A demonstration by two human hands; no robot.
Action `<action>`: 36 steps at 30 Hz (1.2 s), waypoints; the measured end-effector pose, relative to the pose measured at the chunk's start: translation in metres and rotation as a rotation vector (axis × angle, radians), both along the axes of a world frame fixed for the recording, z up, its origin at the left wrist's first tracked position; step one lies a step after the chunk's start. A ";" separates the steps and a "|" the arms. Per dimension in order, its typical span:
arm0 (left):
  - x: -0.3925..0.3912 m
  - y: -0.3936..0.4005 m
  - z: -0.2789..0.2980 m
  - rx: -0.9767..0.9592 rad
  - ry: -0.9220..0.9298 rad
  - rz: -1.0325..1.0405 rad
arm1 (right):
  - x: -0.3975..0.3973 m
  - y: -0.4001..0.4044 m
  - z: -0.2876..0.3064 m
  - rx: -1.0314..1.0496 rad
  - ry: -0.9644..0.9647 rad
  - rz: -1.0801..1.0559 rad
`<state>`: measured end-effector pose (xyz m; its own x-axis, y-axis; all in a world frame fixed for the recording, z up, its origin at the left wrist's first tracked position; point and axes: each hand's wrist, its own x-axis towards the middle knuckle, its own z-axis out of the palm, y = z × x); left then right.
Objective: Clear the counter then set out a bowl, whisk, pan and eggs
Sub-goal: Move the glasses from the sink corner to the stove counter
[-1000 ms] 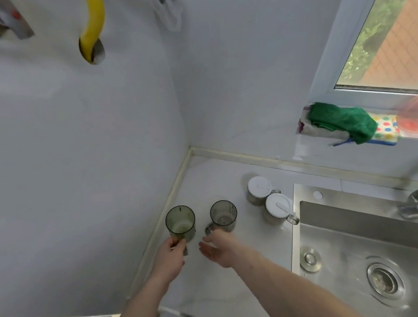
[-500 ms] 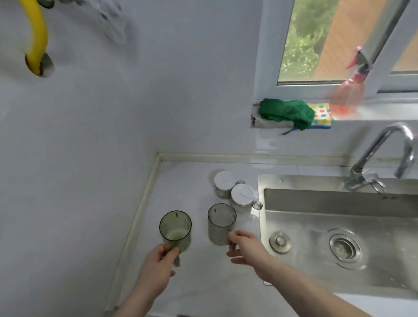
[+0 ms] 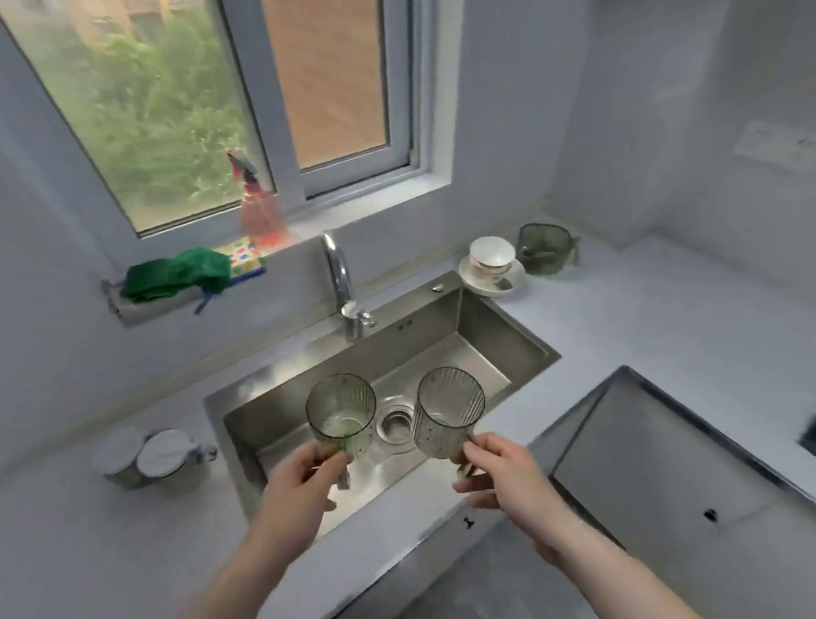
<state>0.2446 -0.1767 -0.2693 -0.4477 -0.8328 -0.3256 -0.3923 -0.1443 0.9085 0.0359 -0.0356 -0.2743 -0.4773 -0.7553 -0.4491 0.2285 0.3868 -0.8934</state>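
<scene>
Ribbed green glass mug [image 3: 342, 419] and greyish one [image 3: 447, 412] held over steel sink [image 3: 491, 321].

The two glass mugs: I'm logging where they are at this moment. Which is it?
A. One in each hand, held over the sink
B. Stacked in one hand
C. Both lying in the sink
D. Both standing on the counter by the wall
A: the left hand grips the green mug and the right hand grips the clear mug, both above the sink.
</scene>
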 end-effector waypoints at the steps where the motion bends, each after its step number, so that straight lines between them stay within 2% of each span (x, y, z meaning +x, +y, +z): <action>1: -0.028 0.018 0.006 0.002 0.020 -0.058 | -0.020 0.028 0.003 0.001 0.015 -0.054; 8: -0.169 0.140 0.020 0.030 0.104 -0.408 | -0.115 0.197 0.005 0.003 0.036 -0.428; 14: -0.256 0.234 0.021 0.001 0.060 -0.677 | -0.154 0.318 -0.004 -0.008 -0.019 -0.698; 23: -0.363 0.321 0.025 0.017 -0.021 -1.010 | -0.179 0.435 0.001 -0.034 -0.047 -1.031; 30: -0.465 0.411 0.010 0.074 0.032 -1.253 | -0.216 0.522 0.004 -0.013 -0.022 -1.288; 36: -0.548 0.471 0.009 0.087 0.030 -1.399 | -0.261 0.583 0.009 0.025 0.020 -1.424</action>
<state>-0.3031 0.2941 -0.2606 -0.8869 0.3251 -0.3281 -0.2370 0.2895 0.9274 -0.2254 0.5470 -0.2653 -0.8164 0.3750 -0.4392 0.4171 -0.1434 -0.8975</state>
